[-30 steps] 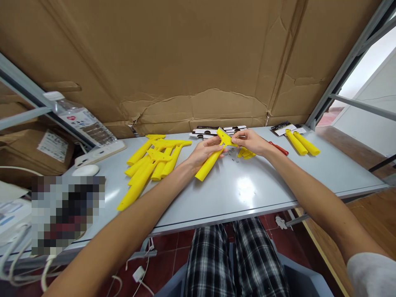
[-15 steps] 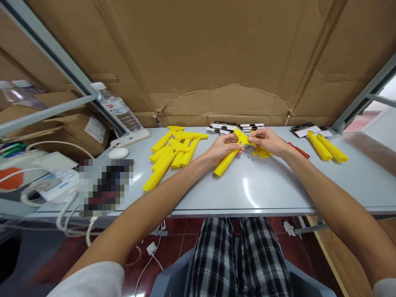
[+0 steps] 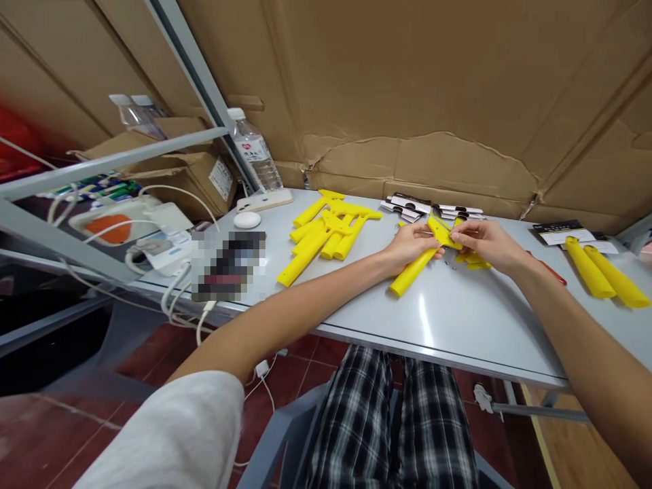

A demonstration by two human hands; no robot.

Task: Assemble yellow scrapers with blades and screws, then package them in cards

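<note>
My left hand (image 3: pixel 411 246) is wrapped round a yellow T-shaped plastic handle (image 3: pixel 412 273), its tube slanting down to the left. A thin greyish strip or line shows across the handle's head. At the right end of that head, the fingertips of my right hand (image 3: pixel 489 243) are pinched together; what sits between them is too small to make out. Beneath my hands lie several small metal bits (image 3: pixel 452 267) and small yellow pieces (image 3: pixel 475 261), partly hidden by my right hand. To the left is a pile of similar yellow handles (image 3: pixel 305 261).
Black-and-white cards (image 3: pixel 407 204) lie behind my hands. At right are a thin red tool (image 3: pixel 553 270) and two yellow handles (image 3: pixel 591 272) on cards. A water bottle (image 3: pixel 259 159), a phone (image 3: pixel 265 200), a white round object (image 3: pixel 247 220) and cables stand or lie left.
The view has swung left, so the table things appear further right. My left hand still holds the yellow handle, and my right fingers stay at its head, where a greyish line now shows.
</note>
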